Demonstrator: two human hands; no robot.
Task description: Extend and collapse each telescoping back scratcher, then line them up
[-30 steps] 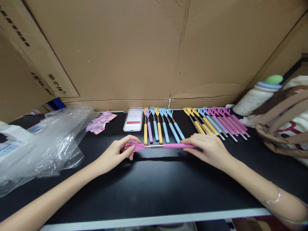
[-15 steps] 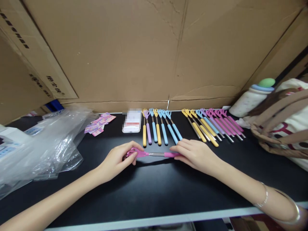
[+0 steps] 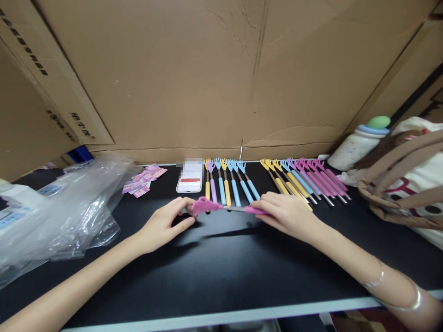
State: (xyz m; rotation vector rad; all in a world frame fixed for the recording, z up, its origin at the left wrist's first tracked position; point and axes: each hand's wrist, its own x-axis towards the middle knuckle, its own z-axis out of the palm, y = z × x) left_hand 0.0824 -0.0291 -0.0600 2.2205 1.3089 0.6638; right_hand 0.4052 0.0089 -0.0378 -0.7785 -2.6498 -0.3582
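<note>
A pink back scratcher (image 3: 207, 206) with a metal rod is held level just above the black table, its claw end to the left. My right hand (image 3: 285, 214) is closed around its pink handle. By the claw end is my left hand (image 3: 169, 223), its thumb apart from the fingers; the fingertips are at or just behind the claw, and whether they touch it I cannot tell. Behind the hands lies a row of yellow, purple and blue back scratchers (image 3: 235, 191). A second group of yellow, blue, purple and pink back scratchers (image 3: 311, 180) lies farther right, partly hidden by my right hand.
Clear plastic bags (image 3: 79, 216) are heaped at the left. Small pink cards (image 3: 143, 180) and a phone (image 3: 189, 177) lie near the back. A white bottle (image 3: 358, 145) and a brown and white bag (image 3: 408, 184) stand at the right. Cardboard (image 3: 180, 83) walls the back.
The back scratcher has risen off the table and shifted slightly right in my right hand. My left thumb has come away from its claw end, and the left fingers have opened.
</note>
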